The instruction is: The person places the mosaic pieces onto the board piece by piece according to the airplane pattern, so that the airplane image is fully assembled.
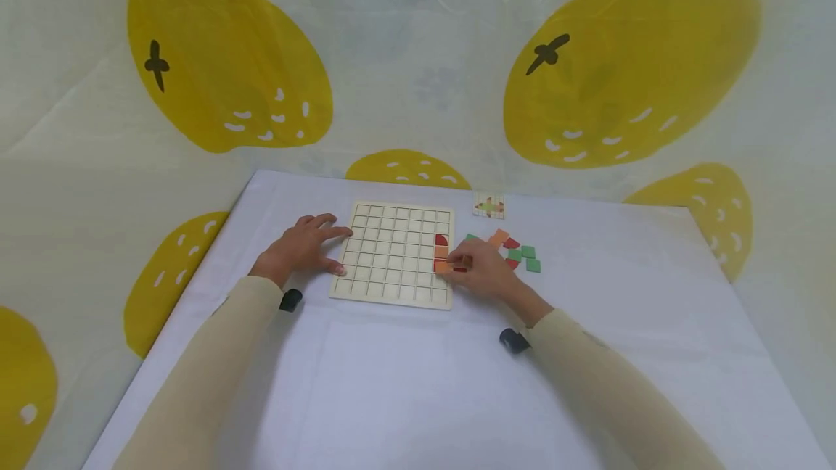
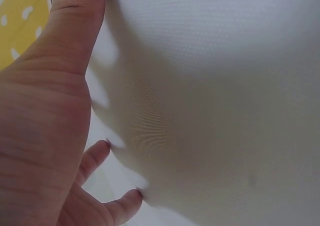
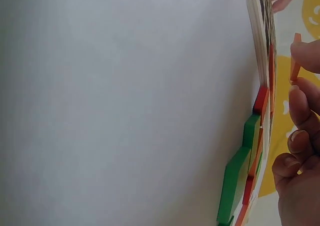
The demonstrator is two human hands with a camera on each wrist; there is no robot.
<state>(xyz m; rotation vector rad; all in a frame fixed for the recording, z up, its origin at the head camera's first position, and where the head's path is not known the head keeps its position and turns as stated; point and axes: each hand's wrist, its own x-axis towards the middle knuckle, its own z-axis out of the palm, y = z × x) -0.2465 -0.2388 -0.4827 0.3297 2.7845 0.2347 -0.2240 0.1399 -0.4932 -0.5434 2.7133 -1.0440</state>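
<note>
Left hand (image 1: 303, 246): fingers spread, touching left edge of pale wooden grid board (image 1: 392, 254). Right hand (image 1: 488, 271): pinching flat orange tile (image 3: 295, 71) above board's right side. Loose green, red and orange tiles (image 1: 514, 255): right of board.

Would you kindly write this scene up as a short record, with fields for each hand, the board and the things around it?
Left hand: spread, touching the left edge of the board
Right hand: pinches an orange tile at the board's right edge
Board: pale, gridded, flat on the white table
Tiles on board: red and orange, in the right-hand column
Loose tiles: green, red and orange, right of the board
Picture card: beyond the loose tiles, near the board's far right corner
</note>
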